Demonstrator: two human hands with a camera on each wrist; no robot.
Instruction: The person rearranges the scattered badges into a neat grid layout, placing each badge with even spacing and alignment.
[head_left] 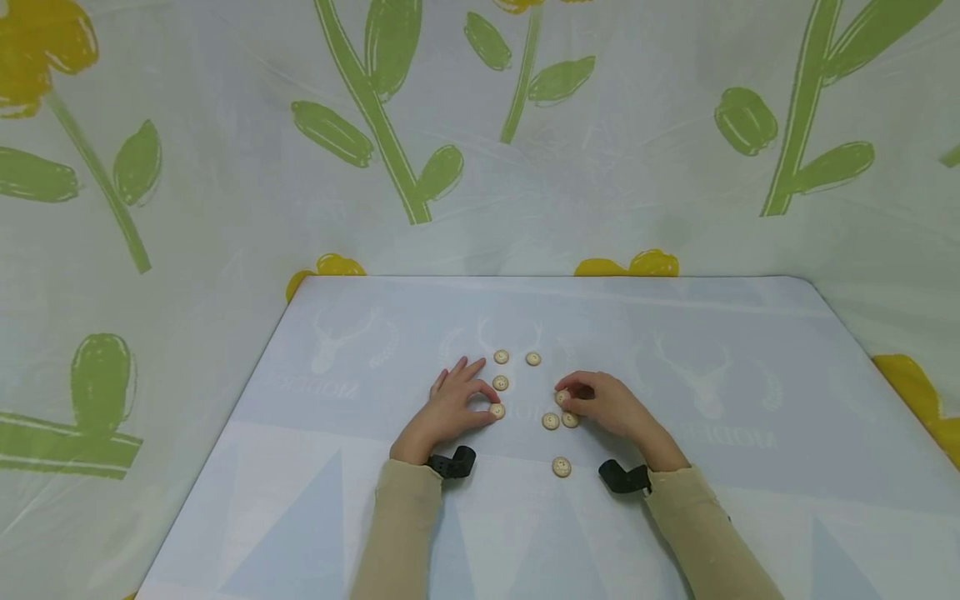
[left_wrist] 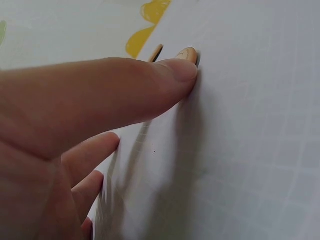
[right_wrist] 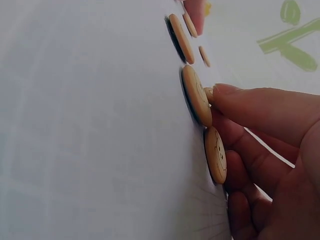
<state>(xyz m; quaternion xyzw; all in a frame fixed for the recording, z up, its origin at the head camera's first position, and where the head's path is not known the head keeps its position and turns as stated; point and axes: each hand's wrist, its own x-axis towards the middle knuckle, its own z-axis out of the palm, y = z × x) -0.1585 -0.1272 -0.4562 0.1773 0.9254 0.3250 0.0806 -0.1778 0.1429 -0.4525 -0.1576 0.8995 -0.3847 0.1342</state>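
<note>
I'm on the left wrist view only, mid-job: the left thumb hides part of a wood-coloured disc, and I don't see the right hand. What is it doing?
Observer: In the head view, the right hand pinches a second disc with its thumb and fingers.

Operator: Understood. My view doesn't tell me which disc sits closest to the person. Which one is it?

Observer: A lone disc, set apart from the others; the head view shows it nearer the person than every other disc there.
</note>
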